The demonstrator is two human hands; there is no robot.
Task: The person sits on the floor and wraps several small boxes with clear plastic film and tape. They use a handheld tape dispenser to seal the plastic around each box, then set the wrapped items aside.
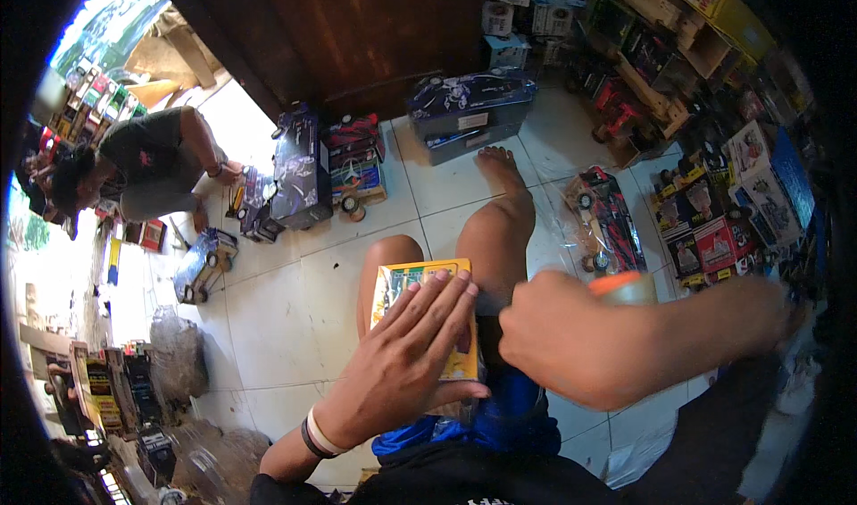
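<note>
In the head view, I see the left hand [397, 362] lying flat on the yellow box [397, 282], fingers extended, ungripped, the box over the wearer's lap. The right hand [549, 331] is blurred and curled just beside it; I cannot tell whether it grasps anything. A co-worker [147, 161] bends near packaged toy vehicles [299, 170] at left.

Small craft workshop by appearance, white tiled floor [268, 335], wheeled box-bodied models [203, 266] standing about, printed cartons [507, 51] stacked in far corner, second person [147, 148] bent low among models, bright opening [116, 23] upper left
</note>
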